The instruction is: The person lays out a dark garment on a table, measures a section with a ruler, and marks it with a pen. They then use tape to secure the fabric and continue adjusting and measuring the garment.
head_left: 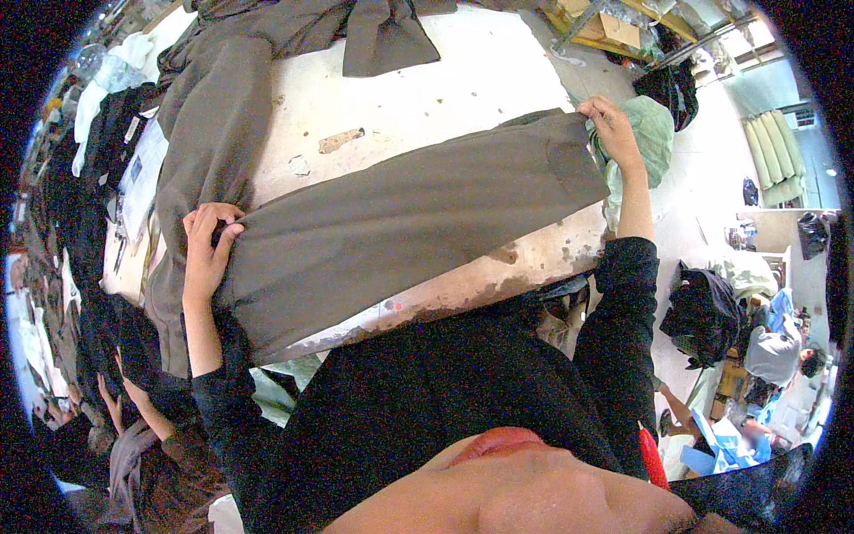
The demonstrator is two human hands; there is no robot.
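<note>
I have the brown cloth laid slantwise across the bench in front of me, its lower left part reaching past the front edge. My left hand pinches its upper left corner between thumb and fingers, and my right hand pinches the upper right corner, beside the pale green bundle. With my hands this far apart, I'd pull evenly both ways, just enough to flatten the soft ripples along the middle without stretching the fabric. I'd keep the upper edge straight and clear of the loose scrap behind it. Whether the left end joins the larger brown heap I can't quite tell, so I'd be gentle on that side, in case it drags.
</note>
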